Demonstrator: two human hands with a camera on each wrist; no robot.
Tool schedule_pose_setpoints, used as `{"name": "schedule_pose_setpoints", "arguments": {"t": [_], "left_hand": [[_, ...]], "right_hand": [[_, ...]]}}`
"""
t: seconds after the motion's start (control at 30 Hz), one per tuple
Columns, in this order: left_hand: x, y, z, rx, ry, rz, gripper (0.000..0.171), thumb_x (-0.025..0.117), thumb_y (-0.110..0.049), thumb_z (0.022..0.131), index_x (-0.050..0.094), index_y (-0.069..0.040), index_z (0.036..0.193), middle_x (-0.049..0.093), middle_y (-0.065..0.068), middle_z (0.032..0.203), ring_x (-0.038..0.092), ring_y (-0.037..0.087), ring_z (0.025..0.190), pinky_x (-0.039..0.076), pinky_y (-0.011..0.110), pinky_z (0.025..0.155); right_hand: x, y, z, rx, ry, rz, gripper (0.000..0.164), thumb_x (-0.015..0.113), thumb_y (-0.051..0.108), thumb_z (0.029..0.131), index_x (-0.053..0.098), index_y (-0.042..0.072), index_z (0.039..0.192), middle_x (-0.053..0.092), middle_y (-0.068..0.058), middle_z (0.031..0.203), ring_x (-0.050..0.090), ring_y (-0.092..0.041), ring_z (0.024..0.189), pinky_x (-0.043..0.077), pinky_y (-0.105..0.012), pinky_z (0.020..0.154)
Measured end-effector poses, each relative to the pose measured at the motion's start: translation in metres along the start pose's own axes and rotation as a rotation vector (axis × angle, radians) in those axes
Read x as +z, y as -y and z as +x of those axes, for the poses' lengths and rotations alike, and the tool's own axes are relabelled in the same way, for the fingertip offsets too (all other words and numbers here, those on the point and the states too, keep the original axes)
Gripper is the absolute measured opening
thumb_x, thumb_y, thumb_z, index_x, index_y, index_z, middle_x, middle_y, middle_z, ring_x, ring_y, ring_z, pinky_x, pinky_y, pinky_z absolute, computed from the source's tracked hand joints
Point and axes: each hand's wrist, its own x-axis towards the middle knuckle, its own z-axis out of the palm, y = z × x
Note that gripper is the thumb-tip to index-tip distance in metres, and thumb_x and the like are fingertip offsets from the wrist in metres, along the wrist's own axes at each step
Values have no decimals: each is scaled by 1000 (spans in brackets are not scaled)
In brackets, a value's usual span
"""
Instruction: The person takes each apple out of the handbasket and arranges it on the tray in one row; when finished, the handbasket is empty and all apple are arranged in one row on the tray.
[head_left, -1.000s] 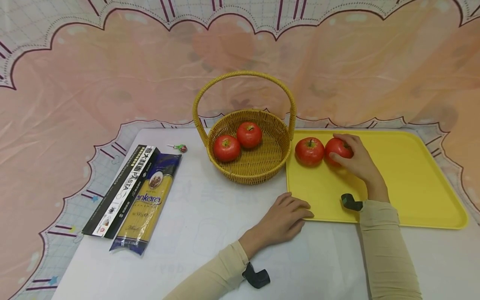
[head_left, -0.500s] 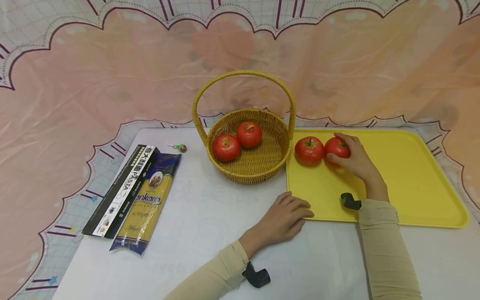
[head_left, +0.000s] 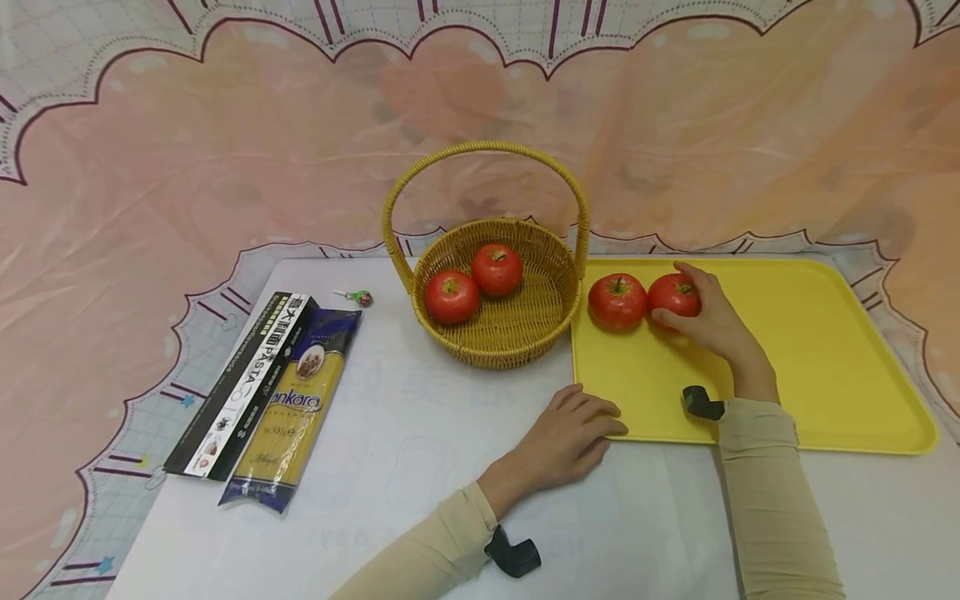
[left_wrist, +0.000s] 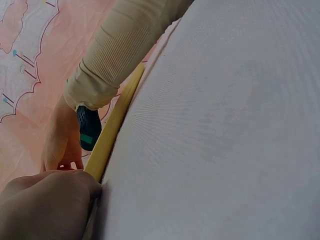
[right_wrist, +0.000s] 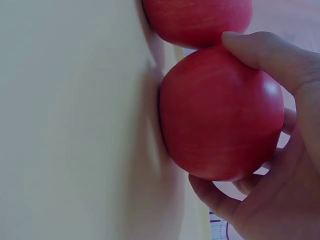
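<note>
My right hand (head_left: 720, 321) is around a red apple (head_left: 674, 297) on the yellow tray (head_left: 832, 358), thumb on the near side and fingers behind it. In the right wrist view, the thumb (right_wrist: 260, 50) touches that apple (right_wrist: 220, 120), which sits against the tray surface; its far side is hidden. A second apple (head_left: 617, 302) stands beside it, touching or nearly so. My left hand (head_left: 566, 437) rests at the tray's near left corner, fingers laid over the rim. In the left wrist view, the left hand (left_wrist: 50, 205) covers the end of the tray edge (left_wrist: 110, 130).
Left of the tray stands a wicker basket (head_left: 517, 337) with a tall handle and two apples (head_left: 452, 297) inside. Farther left lie a lollipop (head_left: 360, 297), a black pasta box (head_left: 240, 387) and a spaghetti packet (head_left: 288, 417) on the white table (head_left: 420, 467). A printed cloth (head_left: 300, 167) hangs behind.
The fingers of my right hand have spread slightly away from the apple, and the hand has eased back a little. The apple has shifted slightly left. My left hand has stayed in place.
</note>
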Motion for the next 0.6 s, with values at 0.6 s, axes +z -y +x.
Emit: {"name": "schedule_pose_setpoints", "arguments": {"t": [0.6], "left_hand": [[-2, 0, 0, 2, -10, -4, 24, 52, -23, 94, 61, -27, 116, 56, -10, 124, 46, 8, 121, 24, 39, 115]], "right_hand": [[-2, -1, -1, 6, 7, 43, 91, 65, 43, 85, 7, 21, 153, 19, -24, 150, 29, -47, 131, 28, -67, 104]]}}
